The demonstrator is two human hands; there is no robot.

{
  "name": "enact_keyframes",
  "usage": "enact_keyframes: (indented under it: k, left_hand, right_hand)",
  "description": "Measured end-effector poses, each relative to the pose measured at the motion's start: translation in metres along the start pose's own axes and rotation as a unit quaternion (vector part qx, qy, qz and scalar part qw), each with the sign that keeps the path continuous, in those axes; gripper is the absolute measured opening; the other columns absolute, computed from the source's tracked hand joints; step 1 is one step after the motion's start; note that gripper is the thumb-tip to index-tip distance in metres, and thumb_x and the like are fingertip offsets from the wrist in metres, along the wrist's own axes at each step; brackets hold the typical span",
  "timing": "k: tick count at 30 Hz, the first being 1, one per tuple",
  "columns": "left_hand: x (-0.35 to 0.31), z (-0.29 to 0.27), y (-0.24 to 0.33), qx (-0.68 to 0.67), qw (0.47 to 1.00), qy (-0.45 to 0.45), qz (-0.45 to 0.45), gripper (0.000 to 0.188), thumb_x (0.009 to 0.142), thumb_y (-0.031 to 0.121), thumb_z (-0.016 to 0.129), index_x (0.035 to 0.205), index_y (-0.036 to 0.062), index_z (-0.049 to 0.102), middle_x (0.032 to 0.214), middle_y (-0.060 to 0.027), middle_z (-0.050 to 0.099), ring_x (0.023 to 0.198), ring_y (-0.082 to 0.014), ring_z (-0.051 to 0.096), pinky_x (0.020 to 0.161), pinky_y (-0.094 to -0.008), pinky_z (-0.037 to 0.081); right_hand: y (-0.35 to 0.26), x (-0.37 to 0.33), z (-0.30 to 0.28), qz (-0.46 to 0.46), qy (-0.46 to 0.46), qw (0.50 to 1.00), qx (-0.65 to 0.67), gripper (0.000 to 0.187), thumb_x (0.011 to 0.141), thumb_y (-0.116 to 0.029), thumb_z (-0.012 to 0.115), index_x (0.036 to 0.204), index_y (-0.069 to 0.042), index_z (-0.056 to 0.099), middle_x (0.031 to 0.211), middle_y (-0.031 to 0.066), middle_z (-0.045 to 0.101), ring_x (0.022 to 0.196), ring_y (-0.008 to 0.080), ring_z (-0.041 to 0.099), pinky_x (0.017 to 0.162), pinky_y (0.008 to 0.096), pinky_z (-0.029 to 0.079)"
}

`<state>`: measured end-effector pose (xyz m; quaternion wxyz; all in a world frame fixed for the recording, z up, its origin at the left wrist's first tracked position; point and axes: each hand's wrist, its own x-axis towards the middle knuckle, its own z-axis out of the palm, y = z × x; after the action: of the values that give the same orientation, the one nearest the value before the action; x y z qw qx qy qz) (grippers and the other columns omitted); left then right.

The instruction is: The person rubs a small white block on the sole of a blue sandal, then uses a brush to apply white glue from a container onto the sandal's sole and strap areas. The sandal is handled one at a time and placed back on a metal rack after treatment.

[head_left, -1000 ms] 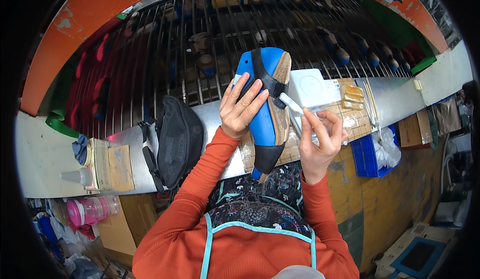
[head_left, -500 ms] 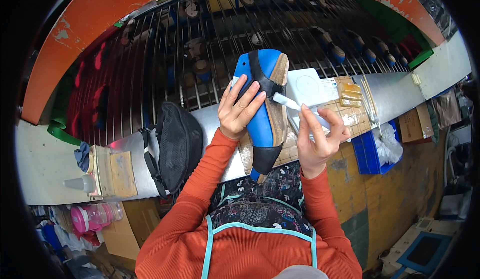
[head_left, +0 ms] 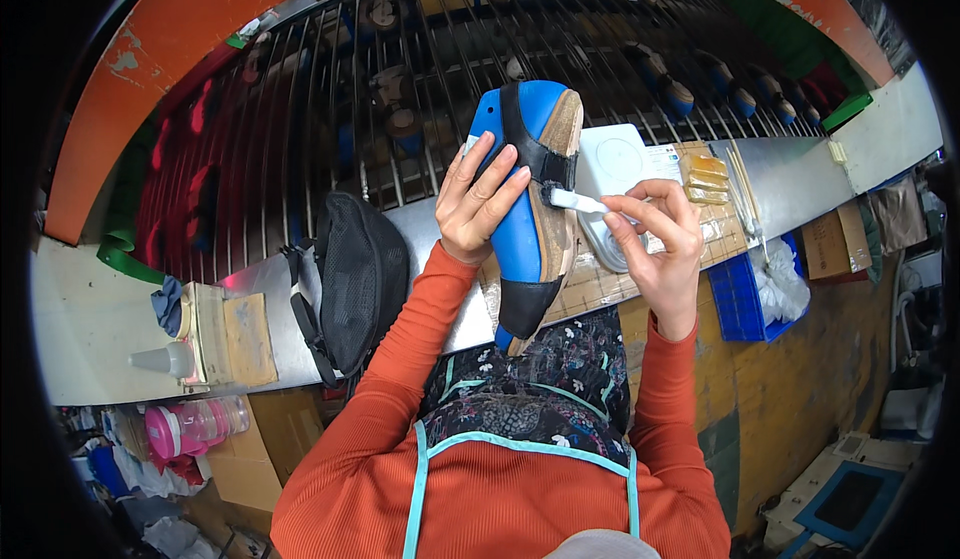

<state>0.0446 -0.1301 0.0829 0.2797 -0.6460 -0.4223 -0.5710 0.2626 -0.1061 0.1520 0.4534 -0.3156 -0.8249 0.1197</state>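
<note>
My left hand (head_left: 478,204) is wrapped round a blue shoe last (head_left: 521,234), which I hold up with its sole edge turned to the right. Black straps (head_left: 548,166) cross the last, and a black piece covers its lower end. Along its right side runs a tan, rough-looking sole (head_left: 556,239). Between the thumb and fingers of my right hand (head_left: 660,244) is a small white brush (head_left: 578,202). Its dark bristles touch the sole edge just below the strap. Behind the brush stands a white lidded container (head_left: 612,159), partly hidden by my right hand.
Beyond the bench, a rack of metal bars (head_left: 440,69) carries several more shoes. A black mesh bag (head_left: 365,274) lies left of my arm. Amber blocks (head_left: 706,179) and thin sticks (head_left: 742,189) lie right. A blue crate (head_left: 738,304) with plastic bags hangs at the bench's right edge.
The shoe last has risen slightly. My right hand has shifted right and up, the brush lies more level, and its dark bristles now show against the sole edge.
</note>
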Motion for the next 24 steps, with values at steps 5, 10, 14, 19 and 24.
enact_keyframes:
  k: [5, 10, 14, 19, 24]
  left_hand:
    - [0.0011, -0.0002, 0.0016, -0.004, 1.000, 0.002, -0.004, 0.031, 0.074, 0.008, 0.069, 0.105, 0.0129, 0.069, 0.115, -0.0094, 0.065, 0.114, -0.0344, 0.058, 0.096, -0.0486, 0.046]
    - [0.0025, 0.0013, 0.0024, -0.013, 1.000, 0.002, -0.002, 0.031, 0.074, 0.009, 0.069, 0.105, 0.0134, 0.069, 0.115, -0.0097, 0.065, 0.114, -0.0343, 0.058, 0.096, -0.0487, 0.046]
    - [0.0025, 0.0011, 0.0024, -0.011, 1.000, -0.005, 0.001, 0.031, 0.074, 0.009, 0.069, 0.105, 0.0138, 0.069, 0.116, -0.0094, 0.065, 0.114, -0.0341, 0.058, 0.096, -0.0487, 0.046]
    - [0.0022, 0.0014, 0.0031, -0.011, 1.000, -0.013, 0.003, 0.032, 0.074, 0.009, 0.069, 0.106, 0.0145, 0.069, 0.117, -0.0087, 0.065, 0.115, -0.0336, 0.057, 0.096, -0.0485, 0.046]
    - [0.0024, 0.0005, 0.0010, -0.008, 1.000, -0.013, 0.006, 0.032, 0.074, 0.009, 0.069, 0.106, 0.0149, 0.069, 0.117, -0.0085, 0.065, 0.115, -0.0333, 0.057, 0.096, -0.0486, 0.046]
  right_hand:
    - [0.0015, 0.0042, 0.0005, -0.020, 0.058, 0.998, -0.014, 0.019, 0.073, -0.014, 0.076, 0.092, -0.015, 0.074, 0.092, -0.0012, 0.060, 0.067, 0.0094, 0.051, 0.074, 0.0289, 0.027]
    - [0.0024, 0.0040, 0.0038, -0.082, 0.081, 0.991, -0.068, 0.024, 0.070, -0.012, 0.077, 0.093, -0.016, 0.074, 0.093, 0.0012, 0.061, 0.078, 0.0120, 0.052, 0.076, 0.0303, 0.028]
    - [0.0046, 0.0038, 0.0025, -0.106, 0.092, 0.987, -0.077, 0.027, 0.068, -0.011, 0.078, 0.094, -0.017, 0.074, 0.093, 0.0021, 0.062, 0.078, 0.0122, 0.053, 0.076, 0.0306, 0.028]
    - [0.0041, 0.0034, 0.0036, -0.107, 0.095, 0.986, -0.080, 0.026, 0.068, -0.011, 0.078, 0.093, -0.016, 0.074, 0.093, 0.0022, 0.062, 0.078, 0.0122, 0.053, 0.076, 0.0307, 0.028]
    - [0.0022, 0.0052, -0.0036, -0.089, 0.034, 0.992, -0.084, 0.021, 0.071, -0.012, 0.076, 0.091, -0.016, 0.074, 0.092, 0.0011, 0.060, 0.074, 0.0112, 0.053, 0.076, 0.0302, 0.028]
